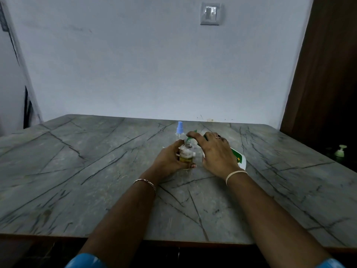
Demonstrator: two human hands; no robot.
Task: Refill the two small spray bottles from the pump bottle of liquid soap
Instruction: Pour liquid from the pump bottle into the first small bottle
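My left hand (171, 158) grips a small clear spray bottle (186, 153) that stands capless on the table, with yellowish liquid in its lower part. My right hand (214, 151) lies over the white and green pump bottle (239, 158), fingers on its green pump head (192, 134), whose spout sits over the small bottle's open neck. A second small clear bottle with a blue spray cap (180, 129) stands just behind them.
The grey marble-patterned table (96, 171) runs to a white wall at the back. At the far right, beyond the table's edge, stands another pump dispenser (341, 151), pale green, in front of a dark wooden door.
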